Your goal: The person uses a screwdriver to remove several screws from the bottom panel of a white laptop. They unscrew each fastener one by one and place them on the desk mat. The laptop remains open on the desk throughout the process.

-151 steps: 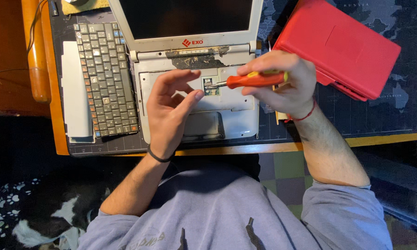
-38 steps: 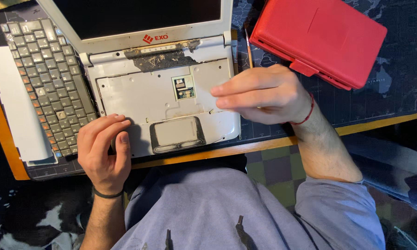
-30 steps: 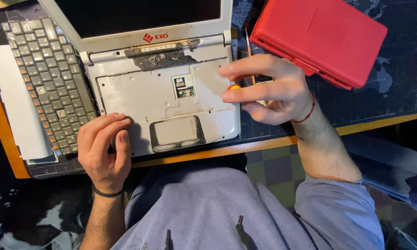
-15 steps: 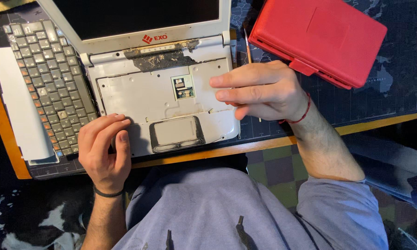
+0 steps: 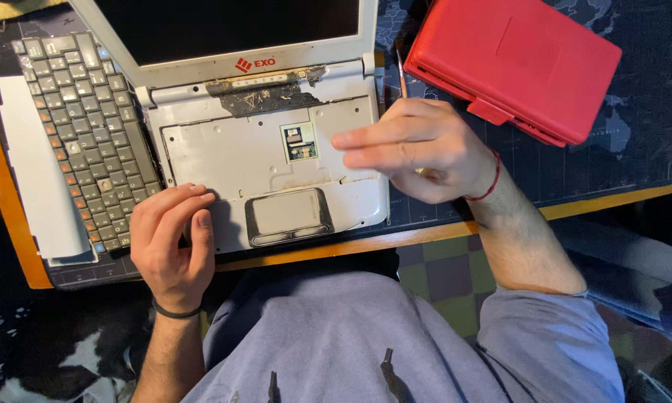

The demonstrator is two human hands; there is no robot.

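Head view: detached keyboard (image 5: 82, 138) left of laptop (image 5: 269, 160), red case (image 5: 519, 63) right.

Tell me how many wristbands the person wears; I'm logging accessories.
2: a dark band on the left hand's wrist, a red string on the right hand's wrist. Sleeves may hide more.

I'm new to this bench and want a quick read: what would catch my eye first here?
A white laptop lies open in the middle with its keyboard out, bare metal showing above the touchpad. The removed keyboard lies to its left. A bright red case sits shut at upper right, and the right hand hovers beside it holding a thin screwdriver.
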